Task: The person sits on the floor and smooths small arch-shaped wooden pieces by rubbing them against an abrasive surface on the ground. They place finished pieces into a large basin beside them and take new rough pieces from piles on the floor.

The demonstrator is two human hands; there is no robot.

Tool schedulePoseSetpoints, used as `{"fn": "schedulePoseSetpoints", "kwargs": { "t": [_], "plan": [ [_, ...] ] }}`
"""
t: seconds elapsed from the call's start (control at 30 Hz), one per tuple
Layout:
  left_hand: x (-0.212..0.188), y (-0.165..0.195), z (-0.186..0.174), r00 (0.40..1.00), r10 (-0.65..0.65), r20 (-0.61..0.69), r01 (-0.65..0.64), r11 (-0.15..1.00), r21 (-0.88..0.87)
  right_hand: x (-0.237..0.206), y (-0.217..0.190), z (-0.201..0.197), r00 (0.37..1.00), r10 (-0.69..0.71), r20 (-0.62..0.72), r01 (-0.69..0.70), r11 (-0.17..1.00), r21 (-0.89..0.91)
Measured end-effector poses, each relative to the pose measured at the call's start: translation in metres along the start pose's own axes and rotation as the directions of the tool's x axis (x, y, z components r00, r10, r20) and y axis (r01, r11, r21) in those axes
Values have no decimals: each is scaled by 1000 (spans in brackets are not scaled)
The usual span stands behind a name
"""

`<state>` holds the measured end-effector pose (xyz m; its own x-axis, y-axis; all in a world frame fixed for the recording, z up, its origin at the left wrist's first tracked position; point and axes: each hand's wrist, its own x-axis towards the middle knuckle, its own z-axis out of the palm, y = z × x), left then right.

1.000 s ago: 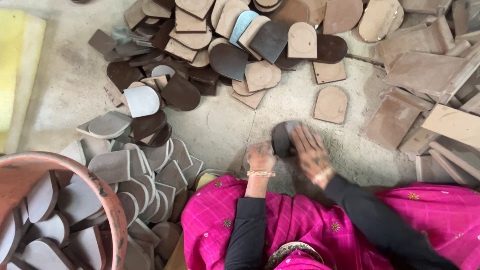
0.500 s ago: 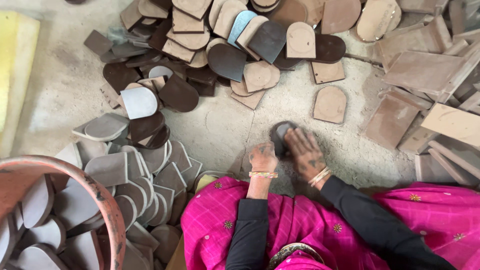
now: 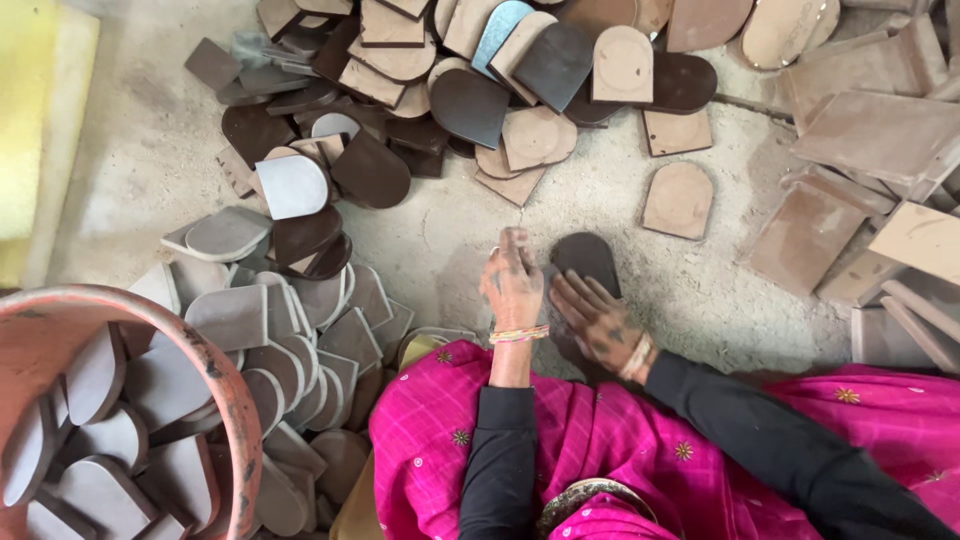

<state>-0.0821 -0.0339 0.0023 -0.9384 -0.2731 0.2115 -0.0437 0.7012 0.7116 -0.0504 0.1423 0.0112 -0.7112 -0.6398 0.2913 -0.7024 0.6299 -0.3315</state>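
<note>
Two hands: we're both down on the floor (image 3: 430, 240), close together near the middle.
Left hand (image 3: 512, 283): fingers bunched and curled at the left edge of a dark piece (image 3: 588, 256); honestly we can't tell if it's pinching that edge or just resting beside it.
Right hand (image 3: 598, 322): spread flat, fingers splayed, pressing on the near end of the dark piece, not gripping anything.
Dark piece: rounded at its far end, lying flat on the dusty floor just beyond our pink lap (image 3: 640, 440).
Far pile (image 3: 470, 90): a heap of brown, tan and near-black cutouts, one blue piece (image 3: 497, 30) among them.
Left pile (image 3: 290, 320): grey pieces stacked loosely beside a red tub (image 3: 235, 400) that holds more of them.
Right: big brown slabs (image 3: 870, 130), overlapping.
Lone tan piece (image 3: 678, 200): on its own, near the dark one but not touching.
What could go wrong: our guess is the dark piece skids on the gritty floor if the flat palm pushes sideways, or the curled fingers lose the thin edge. The left pile looks ready to slide if nudged.
Packages, labels, signs: none that we can see; only a plain yellow foam block (image 3: 40, 120) at the far left.
</note>
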Motion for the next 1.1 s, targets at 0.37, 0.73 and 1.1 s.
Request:
{"fn": "schedulePoseSetpoints", "kwargs": {
  "t": [0.37,0.73,1.1],
  "plan": [
    [22,51,-35,987,-156,30,158,974,-161,22,20,-8,1000,-19,4,19,1000,2],
    [-5,-8,23,994,-62,86,62,998,-1,8,17,-7,1000,15,16,-14,998,-57],
    [-46,-51,84,805,-88,586,-96,956,276,-41,-12,1,917,351,-187,-382,910,-163]
  ]
}}
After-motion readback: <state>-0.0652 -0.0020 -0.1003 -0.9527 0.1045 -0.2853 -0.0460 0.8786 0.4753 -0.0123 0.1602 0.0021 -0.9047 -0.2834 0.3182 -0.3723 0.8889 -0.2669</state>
